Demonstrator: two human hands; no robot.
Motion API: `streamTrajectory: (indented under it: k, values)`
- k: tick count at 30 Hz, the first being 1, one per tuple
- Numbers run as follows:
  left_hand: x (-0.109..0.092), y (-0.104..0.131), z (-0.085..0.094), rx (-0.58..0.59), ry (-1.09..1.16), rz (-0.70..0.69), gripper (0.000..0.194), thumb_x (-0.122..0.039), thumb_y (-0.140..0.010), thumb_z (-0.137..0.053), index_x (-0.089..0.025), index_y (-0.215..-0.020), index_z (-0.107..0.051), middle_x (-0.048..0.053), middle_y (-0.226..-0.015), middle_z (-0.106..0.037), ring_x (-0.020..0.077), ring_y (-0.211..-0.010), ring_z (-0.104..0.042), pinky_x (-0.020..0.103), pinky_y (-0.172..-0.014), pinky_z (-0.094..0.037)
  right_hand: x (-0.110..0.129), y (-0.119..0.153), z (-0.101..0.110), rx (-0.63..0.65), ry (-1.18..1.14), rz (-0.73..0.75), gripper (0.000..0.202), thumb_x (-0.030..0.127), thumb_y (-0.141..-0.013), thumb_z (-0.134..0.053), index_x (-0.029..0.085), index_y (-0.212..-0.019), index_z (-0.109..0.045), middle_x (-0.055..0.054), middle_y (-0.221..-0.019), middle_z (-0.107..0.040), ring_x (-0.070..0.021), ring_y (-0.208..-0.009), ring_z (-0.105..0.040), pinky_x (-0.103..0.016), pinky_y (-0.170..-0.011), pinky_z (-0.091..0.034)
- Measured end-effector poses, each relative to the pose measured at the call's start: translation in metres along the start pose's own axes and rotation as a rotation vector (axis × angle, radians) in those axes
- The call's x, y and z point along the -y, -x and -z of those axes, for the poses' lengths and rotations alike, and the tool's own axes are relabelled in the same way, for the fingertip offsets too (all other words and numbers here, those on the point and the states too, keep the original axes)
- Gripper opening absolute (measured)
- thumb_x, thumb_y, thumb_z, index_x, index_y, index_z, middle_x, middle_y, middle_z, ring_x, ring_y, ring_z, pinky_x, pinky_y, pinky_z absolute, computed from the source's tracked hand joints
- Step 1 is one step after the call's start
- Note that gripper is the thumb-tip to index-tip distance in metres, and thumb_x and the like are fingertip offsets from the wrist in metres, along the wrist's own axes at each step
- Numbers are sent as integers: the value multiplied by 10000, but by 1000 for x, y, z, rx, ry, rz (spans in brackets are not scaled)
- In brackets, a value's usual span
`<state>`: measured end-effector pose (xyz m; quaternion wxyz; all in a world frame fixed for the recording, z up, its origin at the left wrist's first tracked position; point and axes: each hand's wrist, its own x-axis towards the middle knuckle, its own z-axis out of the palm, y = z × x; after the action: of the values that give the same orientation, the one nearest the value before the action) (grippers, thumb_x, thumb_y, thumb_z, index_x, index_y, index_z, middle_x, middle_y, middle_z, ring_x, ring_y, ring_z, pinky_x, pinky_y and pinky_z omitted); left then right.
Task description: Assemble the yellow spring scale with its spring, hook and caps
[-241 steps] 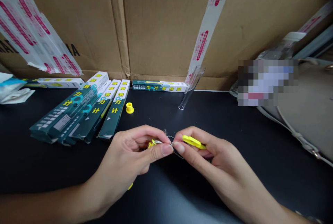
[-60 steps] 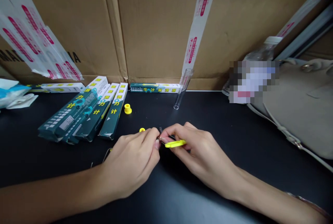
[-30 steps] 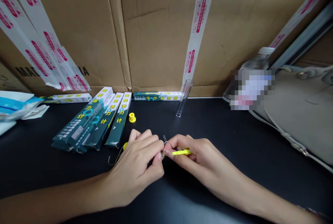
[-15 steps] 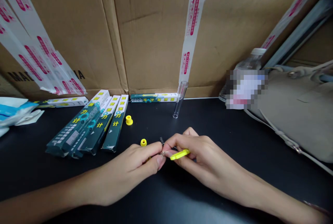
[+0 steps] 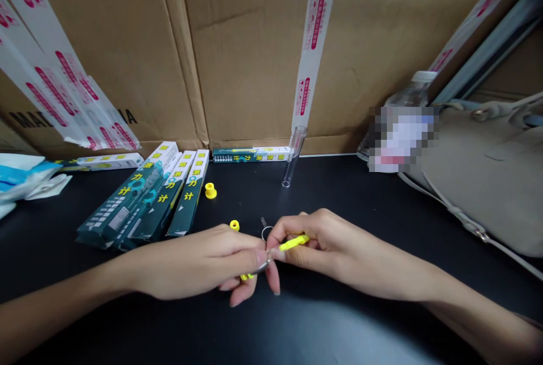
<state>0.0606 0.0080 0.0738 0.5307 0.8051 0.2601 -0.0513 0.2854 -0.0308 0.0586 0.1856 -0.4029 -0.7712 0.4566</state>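
My left hand [image 5: 207,266] pinches a slim silvery metal piece [image 5: 261,267], perhaps a spring, between thumb and finger. Bits of a yellow part [image 5: 246,277] show beneath its thumb. Closed round a small yellow plastic piece [image 5: 294,242], my right hand [image 5: 320,252] meets the left at the fingertips. The exact joint between the held parts is hidden by the fingers. Just beyond the hands are a thin metal ring [image 5: 266,233] and a small dark coil spring [image 5: 263,222]. A yellow cap [image 5: 235,224] sits behind the left hand, and another yellow cap [image 5: 211,190] stands farther back.
Several green-and-white boxes [image 5: 186,195] lie at the left, another box [image 5: 250,154] along the cardboard [image 5: 254,71]. A clear tube [image 5: 292,155] stands at the back. To the right are a plastic bottle [image 5: 407,99] and a grey bag [image 5: 487,172]. White-and-blue packaging [image 5: 29,178] is far left.
My left hand has turned and its lower fingers have spread downward, baring the silvery piece and some yellow beneath. The yellow piece in my right hand has shifted slightly up. The ring now shows.
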Motion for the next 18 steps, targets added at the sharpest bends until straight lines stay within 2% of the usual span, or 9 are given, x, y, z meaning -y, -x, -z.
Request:
streamTrajectory:
  k: [6,11,14,18]
  values:
    - [4,-1,2,121,214,-3,444,-425,-1067,-293,-193,-949,-652,-3,-722,-673,131,-620,-590,238,-674,-483,1,0,-1,40,-46,-11,315,438,-1011,-524,169,-993,-688,9,-820,-692,-120,-714,-525,-233,-650,-379]
    - [7,-3,1,102,309,-69,414,-407,-1072,-301,-169,-973,-626,53,-829,-750,134,-610,-646,255,-681,-523,-1,0,-1,13,-155,-44,331,477,-990,-550,173,-965,-675,21,-795,-661,-113,-704,-492,-227,-639,-375]
    - [6,-1,1,98,285,-97,434,-357,-1082,-263,-157,-1012,-641,78,-892,-768,134,-619,-662,265,-708,-533,0,1,-1,21,-176,-51,322,473,-994,-545,177,-978,-671,15,-801,-681,-121,-721,-526,-231,-647,-384]
    - [4,1,2,81,259,-108,439,-369,-1080,-270,-153,-1005,-645,82,-881,-765,147,-659,-676,269,-723,-534,2,1,-2,-13,-176,-64,308,464,-999,-540,189,-985,-677,9,-824,-703,-130,-739,-572,-232,-651,-402]
